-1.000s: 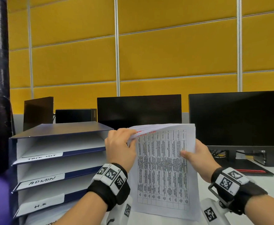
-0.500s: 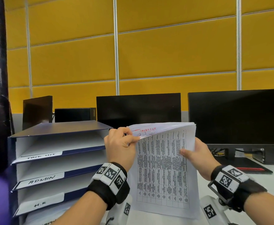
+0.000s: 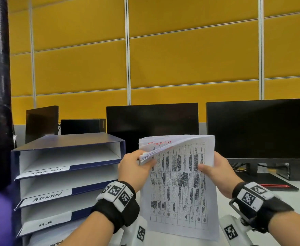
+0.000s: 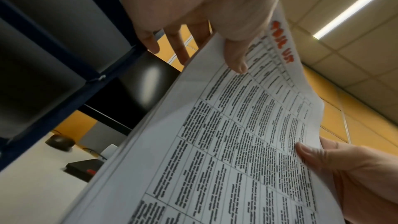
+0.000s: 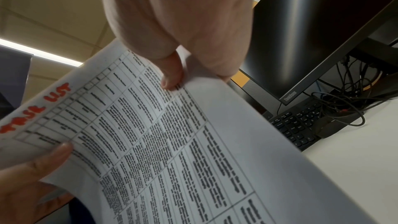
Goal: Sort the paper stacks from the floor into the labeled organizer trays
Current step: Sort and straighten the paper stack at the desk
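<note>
My left hand [image 3: 133,167] and right hand [image 3: 216,170] pinch the floppy "TASK LIST" paper stack [image 3: 179,189] by its side edges; loose sheets could fan apart.

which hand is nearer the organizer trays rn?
Left. The left hand pinches the paper stack's upper left corner, just right of the organizer trays. The right hand holds the stack's far right edge, with the paper between it and the trays.

Both forearms are being held raised in front, the left hand [image 3: 134,167] and right hand [image 3: 217,172] each being kept pinched, thumbs toward the body.
</note>
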### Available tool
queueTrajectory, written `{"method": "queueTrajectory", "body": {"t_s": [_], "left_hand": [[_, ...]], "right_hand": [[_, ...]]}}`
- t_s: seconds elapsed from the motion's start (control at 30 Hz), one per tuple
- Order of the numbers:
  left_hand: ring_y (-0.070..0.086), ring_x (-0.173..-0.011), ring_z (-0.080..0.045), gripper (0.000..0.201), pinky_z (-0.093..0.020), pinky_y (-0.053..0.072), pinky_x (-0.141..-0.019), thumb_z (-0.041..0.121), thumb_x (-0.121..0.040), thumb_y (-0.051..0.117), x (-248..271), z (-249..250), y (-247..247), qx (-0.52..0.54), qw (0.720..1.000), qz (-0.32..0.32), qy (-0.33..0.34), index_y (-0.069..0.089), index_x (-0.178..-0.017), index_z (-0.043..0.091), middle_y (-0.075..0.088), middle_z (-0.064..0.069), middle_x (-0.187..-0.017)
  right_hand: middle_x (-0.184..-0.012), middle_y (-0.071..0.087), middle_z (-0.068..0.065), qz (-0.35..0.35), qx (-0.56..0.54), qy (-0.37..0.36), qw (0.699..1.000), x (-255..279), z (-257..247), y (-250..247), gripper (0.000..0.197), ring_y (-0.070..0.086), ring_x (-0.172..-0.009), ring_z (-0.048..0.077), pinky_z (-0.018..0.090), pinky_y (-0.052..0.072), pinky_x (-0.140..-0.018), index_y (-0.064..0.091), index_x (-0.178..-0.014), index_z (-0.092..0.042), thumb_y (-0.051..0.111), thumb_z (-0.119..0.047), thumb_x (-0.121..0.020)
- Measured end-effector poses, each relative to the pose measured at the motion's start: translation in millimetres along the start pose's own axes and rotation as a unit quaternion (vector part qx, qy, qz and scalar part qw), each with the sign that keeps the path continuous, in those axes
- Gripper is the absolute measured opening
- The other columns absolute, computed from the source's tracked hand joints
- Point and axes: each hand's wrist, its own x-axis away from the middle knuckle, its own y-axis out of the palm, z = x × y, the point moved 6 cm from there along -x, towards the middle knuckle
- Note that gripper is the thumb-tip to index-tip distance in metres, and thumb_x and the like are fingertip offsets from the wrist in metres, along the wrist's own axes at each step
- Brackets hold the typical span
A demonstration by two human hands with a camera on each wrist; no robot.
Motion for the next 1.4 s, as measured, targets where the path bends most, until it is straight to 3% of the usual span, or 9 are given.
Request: {"method": "queueTrajectory", "body": {"t_s": [0.27, 0.37, 0.53, 0.8, 0.97, 1.07, 1.13, 1.27, 1.4], "left_hand": [[0.063, -0.071, -0.007, 0.013, -0.027, 0.055, -0.066, 0.015, -0.080, 0.074, 9.5, 17.8, 9.8, 0.019, 0.995, -0.059, 0.074, 0.074, -0.069, 0.021, 0.067, 0.006, -0.073], [0.063, -0.078, -0.012, 0.009, -0.019, 0.052, -0.068, 0.011, -0.085, 0.070, 13.5, 18.2, 12.3, 0.070, 0.994, -0.075, 0.021, 0.072, -0.078, 0.017, 0.069, 0.001, -0.082], [0.069, -0.081, -0.020, 0.013, -0.039, 0.056, -0.075, 0.013, -0.090, 0.062, 10.1, 10.0, 9.4, 0.119, 0.991, -0.031, -0.053, 0.068, -0.084, 0.023, 0.072, 0.000, -0.085], [0.070, -0.079, -0.010, 0.016, -0.021, 0.052, -0.059, 0.012, -0.093, 0.058, 9.6, 4.7, 3.1, 0.181, 0.979, 0.006, -0.096, 0.066, -0.101, 0.024, 0.072, 0.006, -0.088], [0.069, -0.079, -0.018, 0.016, -0.031, 0.055, -0.065, 0.015, -0.092, 0.059, 5.1, -3.5, -9.6, 0.112, 0.986, 0.080, -0.091, 0.064, -0.084, 0.028, 0.070, -0.001, -0.086], [0.063, -0.077, -0.023, 0.013, -0.031, 0.050, -0.068, 0.018, -0.092, 0.060, 0.2, -2.4, -14.6, 0.019, 0.991, 0.107, -0.072, 0.062, -0.080, 0.014, 0.065, -0.004, -0.080], [0.056, -0.070, -0.024, 0.019, -0.030, 0.045, -0.065, 0.017, -0.093, 0.059, -2.2, 1.0, -13.0, -0.028, 0.990, 0.119, -0.064, 0.058, -0.075, 0.010, 0.058, -0.005, -0.073], [0.051, -0.070, -0.027, 0.020, -0.030, 0.039, -0.062, 0.018, -0.094, 0.056, -7.6, 3.2, -5.9, -0.083, 0.981, 0.146, -0.094, 0.059, -0.085, 0.001, 0.059, -0.015, -0.080], [0.048, -0.069, -0.026, 0.022, -0.032, 0.036, -0.060, 0.019, -0.096, 0.053, -11.5, 4.4, -2.5, -0.102, 0.979, 0.148, -0.101, 0.056, -0.084, 0.000, 0.057, -0.015, -0.080]], "right_hand": [[-0.105, 0.068, 0.000, -0.017, 0.003, -0.030, 0.999, 5.3, -5.9, -4.2, 0.031, 0.066, -0.097, 0.015, 0.025, 0.051, -0.069, 0.057, -0.109, -0.023, 0.062, -0.001, -0.087], [-0.103, 0.070, 0.000, -0.020, 0.005, -0.038, 0.999, 5.8, -6.9, -8.4, 0.029, 0.067, -0.095, 0.016, 0.028, 0.053, -0.072, 0.059, -0.106, -0.024, 0.063, -0.003, -0.087], [-0.106, 0.071, 0.002, -0.050, -0.030, -0.025, 0.998, 6.7, -3.8, -9.7, 0.035, 0.071, -0.095, 0.020, 0.039, 0.059, -0.075, 0.058, -0.116, -0.020, 0.067, -0.014, -0.083], [-0.108, 0.071, 0.000, -0.056, -0.029, -0.002, 0.998, 6.0, 4.3, -14.1, 0.026, 0.070, -0.096, 0.019, 0.037, 0.059, -0.075, 0.059, -0.116, -0.020, 0.058, -0.015, -0.090], [-0.098, 0.068, -0.003, 0.077, 0.006, 0.012, 0.997, 2.0, 0.2, -40.4, 0.019, 0.066, -0.086, 0.011, 0.027, 0.051, -0.063, 0.060, -0.110, -0.019, 0.053, -0.011, -0.095], [-0.103, 0.066, 0.001, 0.160, 0.061, 0.015, 0.985, 1.1, -8.6, -68.5, 0.019, 0.064, -0.092, 0.019, 0.040, 0.055, -0.074, 0.061, -0.111, -0.019, 0.052, -0.013, -0.095], [-0.103, 0.066, 0.001, 0.174, 0.104, -0.004, 0.979, 0.7, -20.1, -79.7, 0.020, 0.064, -0.093, 0.020, 0.043, 0.055, -0.078, 0.061, -0.113, -0.020, 0.053, -0.015, -0.095], [-0.092, 0.064, -0.002, 0.171, 0.170, -0.070, 0.968, 1.6, -54.6, -87.2, 0.017, 0.062, -0.080, 0.014, 0.027, 0.049, -0.058, 0.062, -0.109, -0.021, 0.052, -0.015, -0.096], [-0.092, 0.062, 0.000, 0.219, 0.149, -0.106, 0.958, 4.9, -77.9, -100.5, 0.014, 0.060, -0.078, 0.013, 0.030, 0.052, -0.063, 0.061, -0.101, -0.022, 0.052, -0.013, -0.095]]}}
